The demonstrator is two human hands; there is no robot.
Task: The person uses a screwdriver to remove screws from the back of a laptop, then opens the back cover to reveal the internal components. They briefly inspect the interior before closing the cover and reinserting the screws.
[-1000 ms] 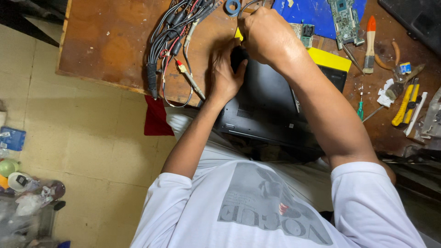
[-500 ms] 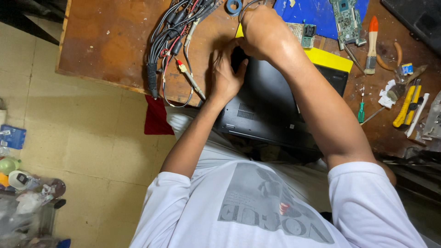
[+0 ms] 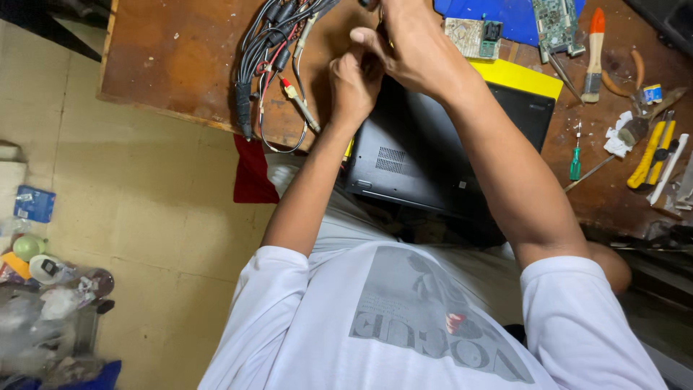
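Both hands meet at the far corner of the dark laptop [image 3: 433, 155], which lies bottom-up on the brown workbench [image 3: 180, 65], its near edge hanging off the bench towards the person's lap. Left hand [image 3: 354, 87] is curled into a loose fist at that corner; right hand [image 3: 411, 47] is above it, fingers bent and pinched close. What's between them is hidden by the knuckles, so I can't tell if either holds a tool or part. Top of the right hand is cut off by the frame edge.

Left of the laptop: a bundle of black and red cables [image 3: 271, 58], touching the left hand's side. Behind the laptop: yellow sheet [image 3: 516, 76], blue mat [image 3: 505, 14], two small circuit boards [image 3: 473, 36], partly covered by the right forearm. Right of the laptop: orange-handled brush [image 3: 593, 54], green screwdriver [image 3: 575, 162], yellow utility knife [image 3: 650, 155]. Red cloth [image 3: 253, 177] hangs below the bench edge, left of the laptop. Clutter on the floor far left is too blurred to identify.
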